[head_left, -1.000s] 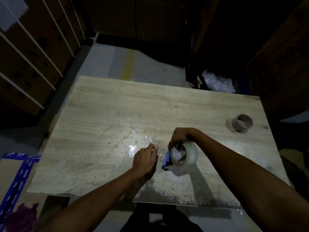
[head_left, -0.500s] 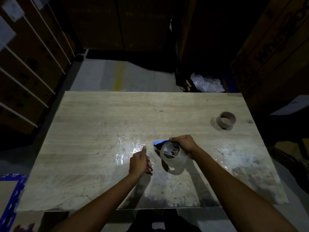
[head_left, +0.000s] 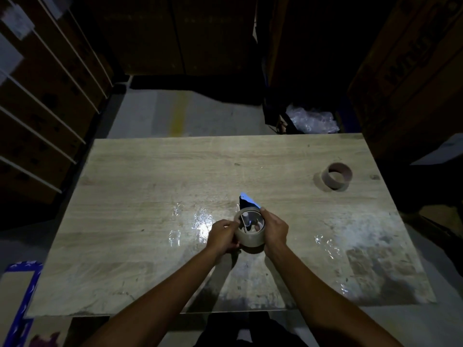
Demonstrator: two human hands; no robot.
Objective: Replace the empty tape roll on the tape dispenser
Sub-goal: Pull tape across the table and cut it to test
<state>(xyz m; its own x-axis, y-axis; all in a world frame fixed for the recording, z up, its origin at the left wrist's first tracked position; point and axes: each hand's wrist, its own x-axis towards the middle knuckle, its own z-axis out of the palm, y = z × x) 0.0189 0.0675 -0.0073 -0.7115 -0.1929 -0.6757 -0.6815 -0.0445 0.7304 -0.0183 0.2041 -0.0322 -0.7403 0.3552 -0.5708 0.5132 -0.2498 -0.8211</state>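
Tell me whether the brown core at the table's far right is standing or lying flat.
Lying flat: the empty core rests on one rim, its round opening facing up, untouched by either hand.

The scene was dim; glare shone off the tabletop (head_left: 200,171) centre, surroundings sank into darkness, and wide-angle distortion bent the edges.

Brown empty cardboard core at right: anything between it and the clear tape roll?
Head view: only bare wooden tabletop between cardboard core and tape roll.

A clear tape roll (head_left: 250,234) sits on a blue-and-black tape dispenser (head_left: 246,202) near the table's (head_left: 150,184) middle. A bare brown cardboard core (head_left: 337,176) stands near the table's far right corner.
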